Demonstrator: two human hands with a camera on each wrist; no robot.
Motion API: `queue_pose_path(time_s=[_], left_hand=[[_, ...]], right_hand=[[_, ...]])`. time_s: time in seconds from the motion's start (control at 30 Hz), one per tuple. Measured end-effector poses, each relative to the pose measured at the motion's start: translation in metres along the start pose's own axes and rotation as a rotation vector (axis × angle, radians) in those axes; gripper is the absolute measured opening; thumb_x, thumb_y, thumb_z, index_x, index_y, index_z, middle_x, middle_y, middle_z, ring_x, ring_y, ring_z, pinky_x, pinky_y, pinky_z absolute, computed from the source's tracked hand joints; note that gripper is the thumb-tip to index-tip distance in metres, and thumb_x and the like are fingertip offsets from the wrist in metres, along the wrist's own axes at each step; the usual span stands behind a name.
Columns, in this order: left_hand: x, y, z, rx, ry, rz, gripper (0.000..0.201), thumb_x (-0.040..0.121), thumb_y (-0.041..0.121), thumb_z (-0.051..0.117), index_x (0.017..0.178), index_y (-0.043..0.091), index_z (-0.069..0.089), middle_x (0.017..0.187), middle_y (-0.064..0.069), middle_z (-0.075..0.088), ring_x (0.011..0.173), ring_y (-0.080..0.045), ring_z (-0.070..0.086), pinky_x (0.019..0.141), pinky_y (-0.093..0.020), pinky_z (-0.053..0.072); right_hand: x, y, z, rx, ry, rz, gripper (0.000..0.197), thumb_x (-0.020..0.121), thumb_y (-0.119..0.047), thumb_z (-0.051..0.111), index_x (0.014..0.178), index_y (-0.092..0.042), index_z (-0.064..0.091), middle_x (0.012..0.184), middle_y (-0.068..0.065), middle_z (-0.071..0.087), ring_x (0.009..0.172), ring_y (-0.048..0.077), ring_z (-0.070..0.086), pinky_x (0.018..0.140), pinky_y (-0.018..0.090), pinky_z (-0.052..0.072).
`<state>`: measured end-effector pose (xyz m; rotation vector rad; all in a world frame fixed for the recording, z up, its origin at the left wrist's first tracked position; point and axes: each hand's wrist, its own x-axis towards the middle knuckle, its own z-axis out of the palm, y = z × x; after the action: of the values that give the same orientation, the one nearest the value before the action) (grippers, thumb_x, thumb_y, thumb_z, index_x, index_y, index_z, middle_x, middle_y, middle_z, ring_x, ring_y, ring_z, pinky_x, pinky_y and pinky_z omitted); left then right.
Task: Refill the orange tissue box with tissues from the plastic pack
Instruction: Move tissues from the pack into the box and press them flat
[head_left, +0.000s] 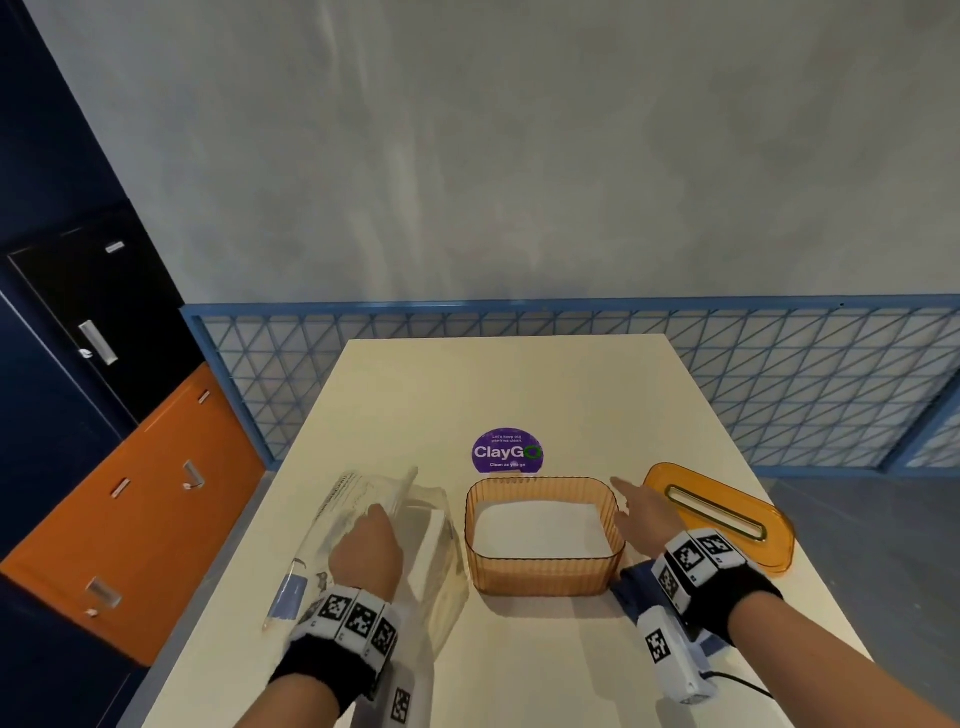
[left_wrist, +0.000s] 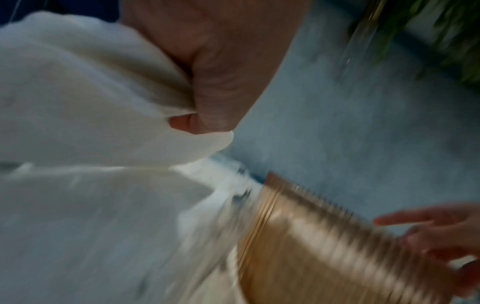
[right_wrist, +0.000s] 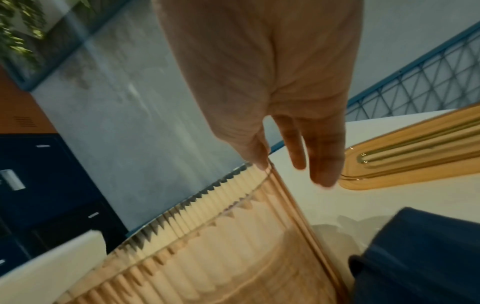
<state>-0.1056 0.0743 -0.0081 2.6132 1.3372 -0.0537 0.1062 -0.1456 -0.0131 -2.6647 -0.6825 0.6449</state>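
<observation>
Tissue stack pinched in the pack, orange tissue box open and waiting

The left hand (head_left: 366, 553) reaches into the clear plastic pack (head_left: 363, 519) on the bench (head_left: 519, 384), its grip pinching soft white tissues (left_wrist: 78, 92); they look light and floppy, best taken as a whole stack from underneath. The right hand (head_left: 636, 512), grip released with fingers straight, touches the ribbed orange tissue box (head_left: 543, 574), which already holds tissues. The slotted lid (head_left: 719, 514) lies just beside. The left wrist view is blurred; how many tissues are held is unclear.

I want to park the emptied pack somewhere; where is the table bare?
Bare: the far table beyond the purple sticker, and the near strip before the orange box. Crowded: the plastic pack left of the box, the lid right.
</observation>
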Motion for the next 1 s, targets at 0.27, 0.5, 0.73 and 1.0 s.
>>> queue_pose_path(time_s=[0.27, 0.5, 0.73, 1.0], left_hand=[[-0.038, 0.051, -0.040, -0.376, 0.413, 0.331, 0.051, 0.086, -0.001, 0.045, 0.133, 0.020, 0.047, 0.119, -0.001, 0.058, 0.096, -0.025, 0.061, 0.067, -0.035, 0.049], [-0.044, 0.070, 0.003, -0.314, 0.296, 0.854, 0.047, 0.086, 0.034, 0.046, 0.133, 0.026, 0.046, 0.130, -0.005, 0.058, 0.120, -0.014, 0.046, 0.089, -0.027, 0.053], [-0.030, 0.077, -0.006, -1.292, -0.144, 0.121, 0.051, 0.098, 0.032, 0.042, 0.145, 0.030, 0.019, 0.133, -0.003, 0.043, 0.132, -0.023, 0.041, 0.098, -0.031, 0.038], [-0.010, 0.096, -0.022, -1.487, -0.263, 0.056, 0.062, 0.090, 0.003, 0.045, 0.142, 0.028, 0.021, 0.124, -0.003, 0.052, 0.111, -0.023, 0.051, 0.082, -0.035, 0.049]], right_hand=[[-0.037, -0.086, -0.043, 0.877, -0.313, -0.042, 0.060, 0.095, -0.057, 0.031, 0.114, -0.005, 0.055, 0.094, 0.016, 0.067, 0.070, 0.028, 0.066, 0.061, 0.031, 0.054], [-0.044, -0.091, -0.066, 0.955, -0.432, -0.026, 0.028, 0.093, -0.009, 0.047, 0.120, -0.001, 0.051, 0.112, 0.018, 0.058, 0.095, 0.031, 0.061, 0.075, 0.041, 0.058], [-0.045, -0.073, -0.081, 0.722, -0.212, -0.227, 0.029, 0.091, -0.005, 0.048, 0.119, -0.014, 0.050, 0.105, 0.008, 0.060, 0.093, 0.025, 0.058, 0.077, 0.035, 0.050], [-0.046, -0.066, -0.077, 0.731, -0.032, -0.279, 0.031, 0.093, -0.006, 0.047, 0.123, -0.014, 0.051, 0.115, 0.005, 0.059, 0.104, 0.024, 0.054, 0.082, 0.030, 0.046]])
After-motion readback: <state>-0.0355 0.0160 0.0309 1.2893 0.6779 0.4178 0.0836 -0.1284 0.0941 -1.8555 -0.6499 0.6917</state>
